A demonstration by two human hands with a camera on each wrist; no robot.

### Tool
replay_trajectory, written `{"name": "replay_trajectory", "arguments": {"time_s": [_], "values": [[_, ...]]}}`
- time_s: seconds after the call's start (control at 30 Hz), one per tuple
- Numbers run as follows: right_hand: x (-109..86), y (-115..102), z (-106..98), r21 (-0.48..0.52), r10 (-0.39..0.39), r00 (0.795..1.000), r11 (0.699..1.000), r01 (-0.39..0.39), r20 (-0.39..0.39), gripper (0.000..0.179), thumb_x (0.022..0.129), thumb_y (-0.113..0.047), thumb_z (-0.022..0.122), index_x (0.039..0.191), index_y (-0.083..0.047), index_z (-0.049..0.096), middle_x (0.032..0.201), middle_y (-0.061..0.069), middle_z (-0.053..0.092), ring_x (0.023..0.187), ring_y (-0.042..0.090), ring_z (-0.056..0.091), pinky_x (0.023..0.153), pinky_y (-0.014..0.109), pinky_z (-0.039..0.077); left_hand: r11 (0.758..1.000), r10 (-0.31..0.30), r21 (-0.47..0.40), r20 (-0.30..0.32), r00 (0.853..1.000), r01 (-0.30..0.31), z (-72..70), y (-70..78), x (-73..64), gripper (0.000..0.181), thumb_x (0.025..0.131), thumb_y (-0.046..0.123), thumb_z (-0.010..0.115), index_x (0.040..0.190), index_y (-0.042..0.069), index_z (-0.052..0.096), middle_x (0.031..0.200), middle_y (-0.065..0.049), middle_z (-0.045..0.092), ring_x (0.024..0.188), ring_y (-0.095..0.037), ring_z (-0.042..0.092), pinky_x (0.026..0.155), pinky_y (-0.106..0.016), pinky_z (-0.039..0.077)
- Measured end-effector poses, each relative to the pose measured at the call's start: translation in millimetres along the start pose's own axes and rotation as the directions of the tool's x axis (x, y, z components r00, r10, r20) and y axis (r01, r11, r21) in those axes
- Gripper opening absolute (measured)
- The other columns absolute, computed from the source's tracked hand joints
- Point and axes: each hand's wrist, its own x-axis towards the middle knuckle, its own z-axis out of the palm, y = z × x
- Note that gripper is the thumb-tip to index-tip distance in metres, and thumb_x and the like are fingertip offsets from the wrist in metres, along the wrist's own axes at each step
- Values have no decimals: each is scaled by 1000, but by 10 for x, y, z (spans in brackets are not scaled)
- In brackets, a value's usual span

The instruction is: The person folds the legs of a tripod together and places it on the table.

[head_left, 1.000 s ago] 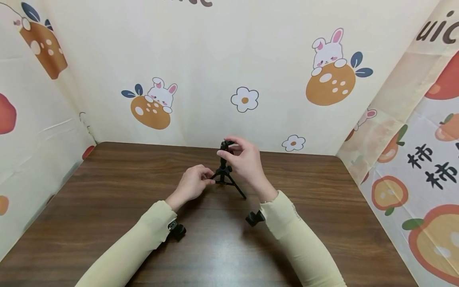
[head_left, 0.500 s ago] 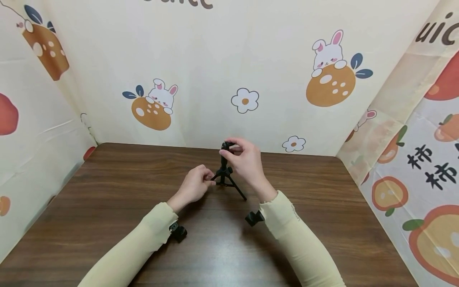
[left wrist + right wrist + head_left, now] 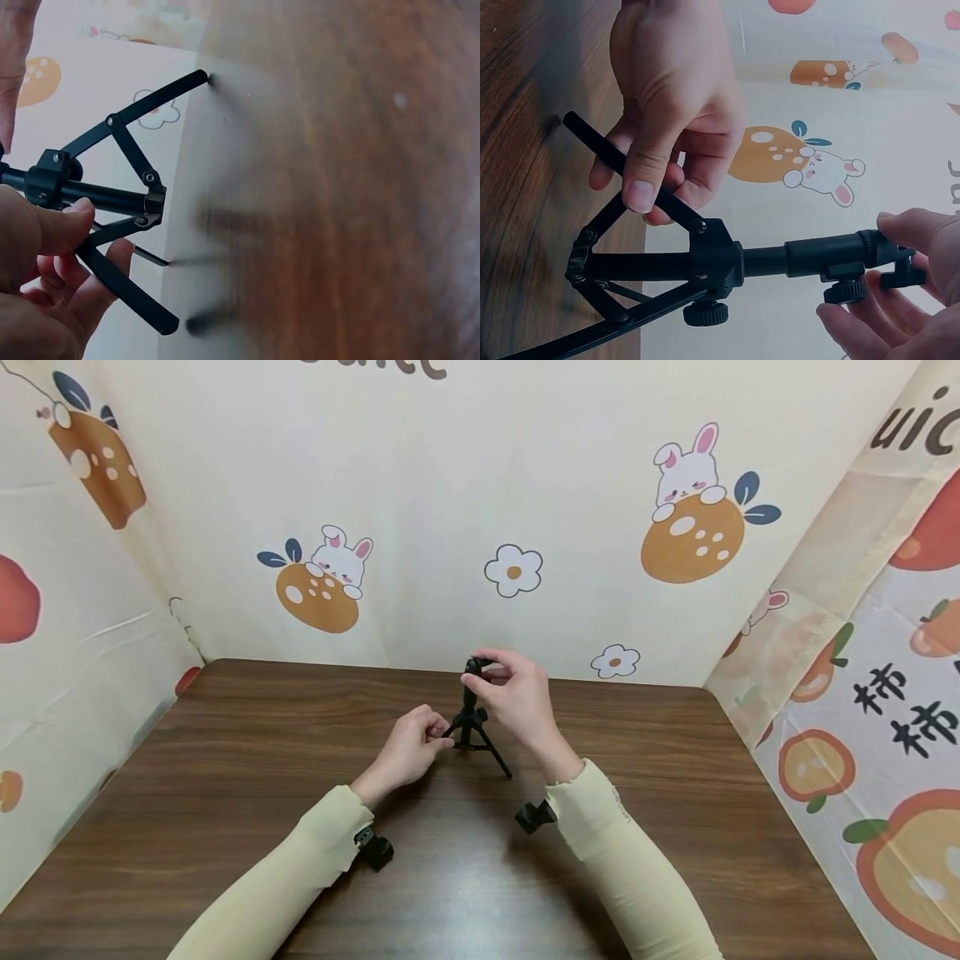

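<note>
A small black tripod [image 3: 469, 718] stands upright near the back of the table, its legs spread. My left hand [image 3: 407, 745] pinches one leg [image 3: 609, 154] between thumb and fingers, at the tripod's left side. At the top, my right hand [image 3: 517, 697] holds the tripod head [image 3: 885, 251] with thumb and fingertips. Two knobs show in the right wrist view: an upper knob [image 3: 845, 291] close to the right fingers and a lower knob [image 3: 706, 313] at the leg collar. Hinged braces [image 3: 131, 150] join the legs to the centre column [image 3: 112, 198].
The brown wooden table [image 3: 450, 893] reaches back to a cream curtain [image 3: 427, 485] printed with rabbits and fruit. Further printed cloth [image 3: 892, 693] hangs on the right side. Each wrist carries a small black camera, the left one [image 3: 375, 849] close over the tabletop.
Both hands keep their grip on the tripod. Its top has shifted very slightly right, while the tip of its front right leg has moved a little left.
</note>
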Motion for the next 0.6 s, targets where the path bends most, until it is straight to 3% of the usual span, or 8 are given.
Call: {"name": "replay_trajectory", "arguments": {"time_s": [0.2,0.43,0.6], "values": [[-16,8,-4,5,-6,1000,1000,6,-1,28,85,-15,81,111,-9,74,107,5,71,90,16,72,68,30,58,998,-5,-68,46,999,9,-3,-31,-2,12,88,4,75,83,8,65,83,-2,48,72,-15,46,64,-27,38],[-25,-10,-20,13,-4,1000,1000,4,10,28,85,-15,82,111,-11,74,105,7,73,90,17,72,66,31,57,988,7,-155,57,998,2,10,-35,12,16,87,3,76,83,9,62,82,-2,46,71,-16,45,64,-27,36],[-25,-16,-29,1,-1,1000,1000,1,3,27,85,-16,81,111,-12,74,104,7,73,89,17,72,61,31,57,968,-35,-243,102,994,59,14,-59,39,10,89,5,74,89,8,65,85,-2,49,76,-18,46,67,-29,36]]}}
